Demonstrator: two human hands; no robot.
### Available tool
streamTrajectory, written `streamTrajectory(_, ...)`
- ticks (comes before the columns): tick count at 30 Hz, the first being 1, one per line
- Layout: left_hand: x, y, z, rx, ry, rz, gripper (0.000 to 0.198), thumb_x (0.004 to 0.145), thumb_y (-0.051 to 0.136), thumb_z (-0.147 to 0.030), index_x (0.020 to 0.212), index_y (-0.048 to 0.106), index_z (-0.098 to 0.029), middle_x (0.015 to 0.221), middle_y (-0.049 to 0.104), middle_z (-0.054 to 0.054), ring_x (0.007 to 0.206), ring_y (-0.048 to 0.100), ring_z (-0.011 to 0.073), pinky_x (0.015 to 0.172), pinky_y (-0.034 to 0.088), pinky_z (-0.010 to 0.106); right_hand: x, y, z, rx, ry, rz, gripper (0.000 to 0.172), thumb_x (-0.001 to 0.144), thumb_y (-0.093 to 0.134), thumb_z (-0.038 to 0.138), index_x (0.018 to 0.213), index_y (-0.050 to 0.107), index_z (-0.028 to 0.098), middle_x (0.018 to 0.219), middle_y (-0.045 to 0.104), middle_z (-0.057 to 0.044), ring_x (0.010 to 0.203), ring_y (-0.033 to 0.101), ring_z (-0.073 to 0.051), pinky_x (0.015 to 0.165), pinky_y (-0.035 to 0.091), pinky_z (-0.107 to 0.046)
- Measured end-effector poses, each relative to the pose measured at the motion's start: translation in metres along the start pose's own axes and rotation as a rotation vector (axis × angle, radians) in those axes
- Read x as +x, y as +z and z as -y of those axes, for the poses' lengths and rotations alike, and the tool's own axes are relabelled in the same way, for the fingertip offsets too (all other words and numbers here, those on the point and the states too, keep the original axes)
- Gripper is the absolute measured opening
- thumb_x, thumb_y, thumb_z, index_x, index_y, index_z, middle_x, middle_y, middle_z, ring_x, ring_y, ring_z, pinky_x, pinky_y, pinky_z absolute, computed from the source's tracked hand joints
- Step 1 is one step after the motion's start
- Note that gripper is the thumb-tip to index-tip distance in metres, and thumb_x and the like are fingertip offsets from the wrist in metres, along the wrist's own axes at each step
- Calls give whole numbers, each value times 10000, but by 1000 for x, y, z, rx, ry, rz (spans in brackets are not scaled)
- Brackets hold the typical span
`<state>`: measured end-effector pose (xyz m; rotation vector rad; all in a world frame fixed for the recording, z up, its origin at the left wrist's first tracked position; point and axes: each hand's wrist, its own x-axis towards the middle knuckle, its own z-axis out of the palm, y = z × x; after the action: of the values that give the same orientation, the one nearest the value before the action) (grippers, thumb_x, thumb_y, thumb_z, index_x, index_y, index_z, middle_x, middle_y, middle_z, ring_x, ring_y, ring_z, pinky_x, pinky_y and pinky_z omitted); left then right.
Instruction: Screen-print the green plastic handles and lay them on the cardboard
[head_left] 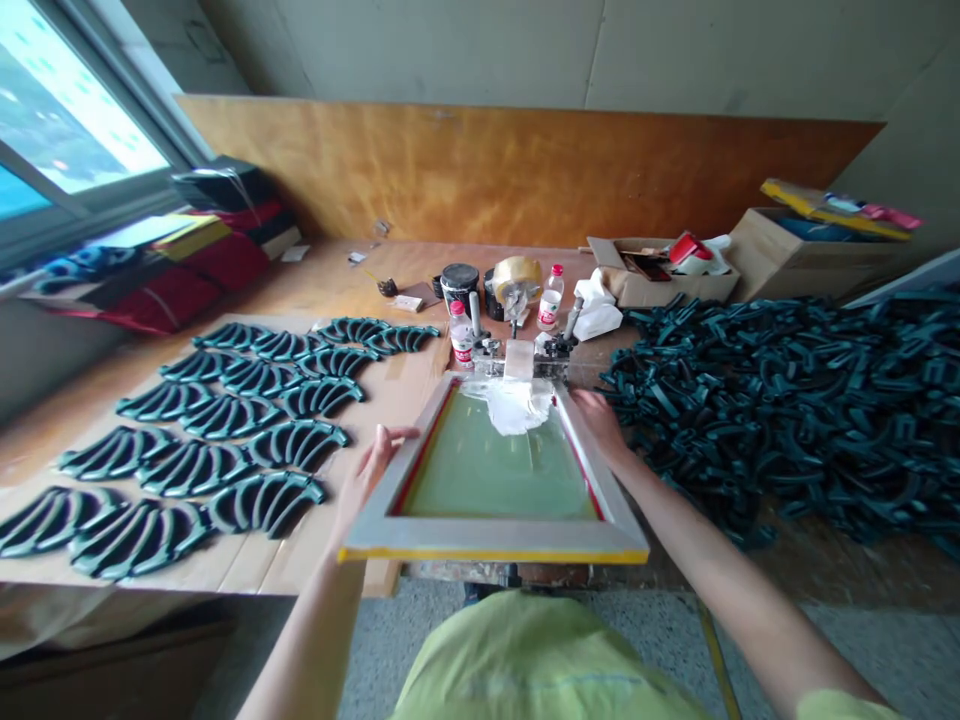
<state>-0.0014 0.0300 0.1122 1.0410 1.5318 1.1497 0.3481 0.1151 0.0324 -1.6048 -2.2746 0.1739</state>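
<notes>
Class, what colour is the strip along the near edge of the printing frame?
Yellow, along the near edge of the frame; it shows best in the head view.

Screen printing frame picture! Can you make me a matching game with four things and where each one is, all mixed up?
Things:
1. Left hand
2. White ink
3. Pile of dark green curved pieces
4. Roll of packing tape

Places:
A. To the right of the frame
B. Behind the frame, beside a water bottle
C. On the frame's left side
D. On the green mesh, near its far edge

Right pairs: 1-C, 2-D, 3-A, 4-B
</notes>
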Motion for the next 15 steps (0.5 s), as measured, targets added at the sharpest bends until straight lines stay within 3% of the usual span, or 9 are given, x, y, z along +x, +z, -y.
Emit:
streamTrajectory(2,-9,-3,29,1,-146,102,639,761,589,-674,1184,637,-198,846,697,26,761,649,199,626,496,262,21,-12,-4,21,59,-81,427,923,480,228,1345,525,183,1278,565,-146,1163,525,-283,1004,429,-447)
streamTrajectory(4,-11,0,59,-42,-227,148,792,719,669,-634,1365,514,-204,840,698,22,761,657,205,647,509,272,45,-17,7,59,7,-117,529,887,566,241,1400,455,179,1370,492,-144,1258,466,-272,1063,395,-425)
streamTrajectory(6,-8,5,84,-35,-240,149,905,703,704,-607,1457,409,-203,818,692,19,740,657,202,652,511,275,68,-16,27,44,-87,-83,615,831,652,226,1402,435,165,1399,455,-157,1293,431,-279,1069,386,-418)
streamTrajectory(9,0,9,110,10,-216,142,888,735,675,-607,1473,398,-198,819,687,31,745,659,205,656,511,281,88,-7,54,-49,-100,52,469,796,675,174,1247,548,152,1206,588,-152,1143,539,-273,946,457,-378)
streamTrajectory(13,2,8,120,15,-222,141,831,742,660,-617,1437,454,-210,863,699,39,774,669,204,670,517,282,73,4,65,-109,-76,224,163,814,625,162,974,643,179,908,676,-91,898,618,-227,790,473,-306)
streamTrajectory(15,0,8,118,-4,-233,134,829,730,670,-620,1417,478,-197,871,707,44,762,669,202,664,518,280,51,6,63,-95,-170,235,145,807,580,105,909,651,180,891,677,-86,903,607,-221,777,462,-298)
